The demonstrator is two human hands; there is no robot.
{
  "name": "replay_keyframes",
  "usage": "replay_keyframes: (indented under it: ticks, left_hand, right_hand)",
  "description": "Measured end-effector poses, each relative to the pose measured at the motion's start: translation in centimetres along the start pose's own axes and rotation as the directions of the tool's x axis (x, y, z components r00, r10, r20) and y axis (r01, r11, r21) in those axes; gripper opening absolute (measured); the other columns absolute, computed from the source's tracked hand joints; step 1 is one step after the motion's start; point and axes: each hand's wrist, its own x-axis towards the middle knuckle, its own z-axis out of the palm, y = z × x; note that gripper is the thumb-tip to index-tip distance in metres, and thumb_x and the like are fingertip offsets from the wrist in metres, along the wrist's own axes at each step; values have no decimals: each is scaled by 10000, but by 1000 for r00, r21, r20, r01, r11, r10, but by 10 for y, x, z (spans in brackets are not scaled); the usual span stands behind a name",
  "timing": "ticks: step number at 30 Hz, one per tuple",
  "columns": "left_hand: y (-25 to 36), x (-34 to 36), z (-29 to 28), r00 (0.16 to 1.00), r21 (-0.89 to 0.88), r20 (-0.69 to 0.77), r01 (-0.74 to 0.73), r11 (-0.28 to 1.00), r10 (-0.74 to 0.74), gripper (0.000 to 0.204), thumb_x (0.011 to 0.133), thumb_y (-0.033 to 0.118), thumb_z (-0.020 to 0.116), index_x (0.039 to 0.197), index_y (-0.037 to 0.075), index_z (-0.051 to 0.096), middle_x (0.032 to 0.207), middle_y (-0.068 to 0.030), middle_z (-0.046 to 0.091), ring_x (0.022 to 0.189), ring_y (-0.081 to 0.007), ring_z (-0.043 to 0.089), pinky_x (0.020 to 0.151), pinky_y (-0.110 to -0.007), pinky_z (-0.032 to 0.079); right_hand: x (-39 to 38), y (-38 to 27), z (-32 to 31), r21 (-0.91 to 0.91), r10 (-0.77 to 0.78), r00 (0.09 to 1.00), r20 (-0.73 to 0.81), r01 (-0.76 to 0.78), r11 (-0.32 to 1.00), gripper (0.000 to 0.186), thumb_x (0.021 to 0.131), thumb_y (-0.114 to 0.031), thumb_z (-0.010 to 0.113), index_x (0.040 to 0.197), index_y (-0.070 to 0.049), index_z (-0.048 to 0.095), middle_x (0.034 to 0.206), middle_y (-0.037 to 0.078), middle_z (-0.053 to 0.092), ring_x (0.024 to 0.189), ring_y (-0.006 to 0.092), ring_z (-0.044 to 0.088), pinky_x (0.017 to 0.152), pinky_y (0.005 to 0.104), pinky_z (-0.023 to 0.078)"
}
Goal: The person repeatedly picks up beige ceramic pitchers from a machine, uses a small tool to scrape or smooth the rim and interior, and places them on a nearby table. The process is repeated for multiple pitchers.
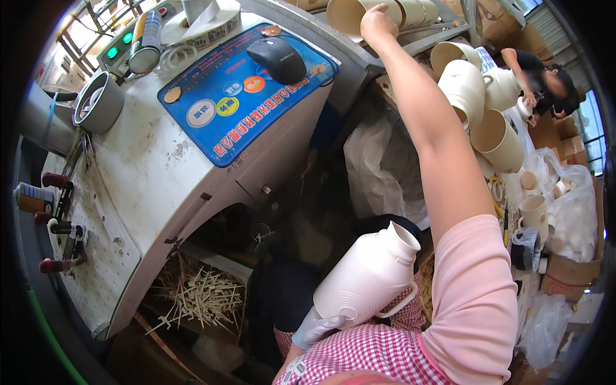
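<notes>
A cream plastic jug (369,273) with a ringed lower body, a side handle and a flared mouth lies tilted across my lap. My left hand (316,327), in a pale glove, grips it near its base; some fingers are hidden behind it. My right arm reaches far forward. My bare right hand (378,27) is at a beige open cylinder (344,19), its fingers bent at the cylinder's edge. Part of that grip is hidden. More beige cylinders (417,13) lie beside it along the rack.
At left, a white machine table carries a blue mat (247,90), a black mouse (277,59), a spray can (146,42) and toggle clamps (61,228). Cream jugs (462,90) and plastic bags (571,212) crowd the right, near another person (542,83). Thin sticks (202,298) fill a low box.
</notes>
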Motion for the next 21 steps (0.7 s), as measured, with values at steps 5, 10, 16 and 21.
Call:
replay_keyframes:
  ticks: [5, 10, 16, 21]
  left_hand:
    - [-6, 2, 1, 995, 23, 28, -92, 996, 91, 921, 791, 218, 900, 1525, -61, 418, 1434, -172, 592, 1295, -277, 595, 1131, -426, 453]
    - [-22, 6, -13, 981, 116, -10, -189, 975, 192, 929, 762, 259, 921, 1497, -52, 443, 1403, -160, 599, 1259, -275, 611, 1064, -420, 515]
    - [-36, 7, -20, 956, 134, -50, -281, 950, 290, 807, 865, 195, 840, 1521, -8, 416, 1415, -149, 579, 1254, -280, 614, 1064, -441, 535]
    - [-54, -16, 13, 909, 12, 2, -417, 909, 417, 597, 1001, 253, 670, 1506, 6, 469, 1487, -141, 563, 1342, -269, 585, 1138, -488, 489]
  right_hand:
    - [-5, -1, -45, -89, -175, 963, 205, 197, 976, 804, 941, -614, 613, 1334, 87, 611, 1248, 325, 682, 1168, 446, 679, 1005, 506, 533]
    - [-143, 74, -183, 480, -525, 826, 208, 381, 790, 475, 1002, -414, 613, 1140, 31, 706, 922, 199, 772, 852, 225, 769, 744, 374, 598]
    - [-349, 271, -294, 506, -124, 875, 467, -150, 849, 204, 1020, -270, 683, 1004, -71, 726, 762, -49, 632, 626, 16, 530, 557, 178, 407]
    - [-430, 369, -273, 303, 96, 993, 69, -113, 946, 192, 936, -220, 765, 934, -32, 727, 823, 60, 726, 741, 183, 683, 699, 325, 522]
